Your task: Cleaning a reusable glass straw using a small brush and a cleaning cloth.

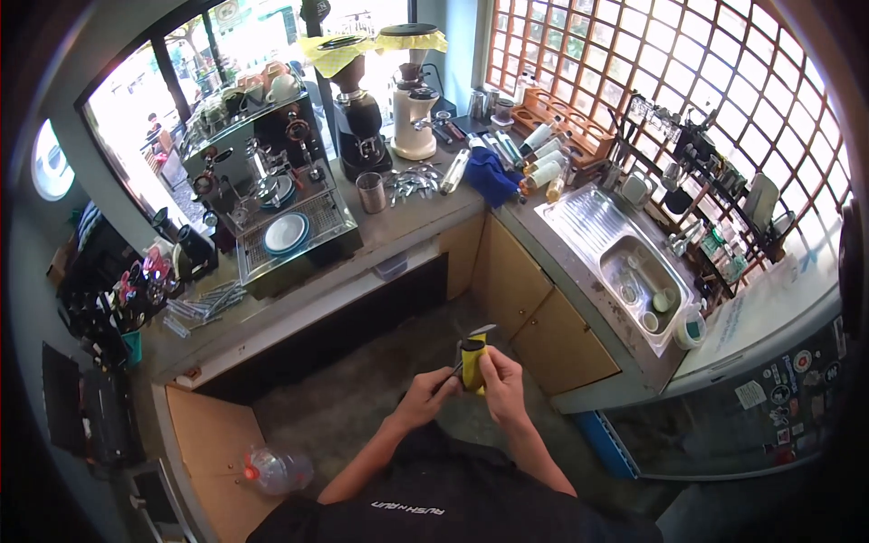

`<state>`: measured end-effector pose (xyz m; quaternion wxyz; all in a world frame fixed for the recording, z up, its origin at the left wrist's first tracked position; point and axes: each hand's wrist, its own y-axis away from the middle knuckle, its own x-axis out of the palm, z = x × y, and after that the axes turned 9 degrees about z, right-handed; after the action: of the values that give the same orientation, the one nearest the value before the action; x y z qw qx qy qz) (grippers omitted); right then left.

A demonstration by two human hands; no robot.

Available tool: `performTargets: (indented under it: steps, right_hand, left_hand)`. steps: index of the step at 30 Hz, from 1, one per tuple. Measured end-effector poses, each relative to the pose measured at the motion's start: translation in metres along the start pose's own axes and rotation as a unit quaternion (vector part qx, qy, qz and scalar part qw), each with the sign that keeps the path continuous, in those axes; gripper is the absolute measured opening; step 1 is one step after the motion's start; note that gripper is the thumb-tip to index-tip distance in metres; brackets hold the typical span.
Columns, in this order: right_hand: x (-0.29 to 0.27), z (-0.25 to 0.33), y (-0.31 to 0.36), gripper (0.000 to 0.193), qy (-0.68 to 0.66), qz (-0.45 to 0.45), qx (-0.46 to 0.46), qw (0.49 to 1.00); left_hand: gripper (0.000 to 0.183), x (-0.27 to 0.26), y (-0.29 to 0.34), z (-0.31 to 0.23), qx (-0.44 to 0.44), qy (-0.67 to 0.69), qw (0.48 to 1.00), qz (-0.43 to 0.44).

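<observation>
Hands (head view): the person's left hand and right hand meet in front of the black shirt, above the floor and apart from the counter.
Fingers: both sets are grasping; the left pinch a dark, slender part, the right press the yellow-and-black wrap from its right side.
Yellow-and-black wrap: roughly upright between the hands; probably cloth, though its exact kind cannot be told.
Silver metal piece: shows just past the wrap's top; whether the two are joined is unclear.
Progress: handling looks midway, since wrap and metal are in hand, neither set down; how many other pieces are done cannot be judged.
Cutlery pile: loose on the counter, between the metal tumbler and the bottles.
Sink: cups lie in its basin, not put away.
</observation>
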<state>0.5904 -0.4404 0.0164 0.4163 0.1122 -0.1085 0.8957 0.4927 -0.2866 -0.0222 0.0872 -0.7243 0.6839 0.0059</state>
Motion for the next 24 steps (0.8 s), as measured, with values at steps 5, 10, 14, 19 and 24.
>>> performTargets:
  steps: [5,10,14,19,24]
  right_hand:
    - [0.016,0.001,-0.058,0.02,0.047,0.056,-0.022,0.997]
    - [0.029,0.009,-0.099,0.014,0.003,0.083,0.03,0.996]
    - [0.024,0.004,-0.126,0.013,-0.038,0.107,0.047,0.992]
    - [0.0,-0.004,-0.149,0.012,-0.021,0.106,0.015,0.994]
    - [-0.039,0.007,-0.169,0.014,-0.008,0.102,0.008,0.995]
  left_hand:
    - [0.027,-0.041,-0.047,-0.012,0.005,-0.026,0.999,0.025]
    - [0.035,-0.075,-0.066,-0.009,-0.026,0.037,0.997,0.057]
    - [0.037,-0.091,-0.081,-0.004,-0.066,0.059,0.993,0.078]
    - [0.037,-0.094,-0.106,-0.002,-0.079,0.06,0.987,0.127]
    - [0.022,-0.05,-0.131,0.012,-0.096,0.051,0.994,-0.003]
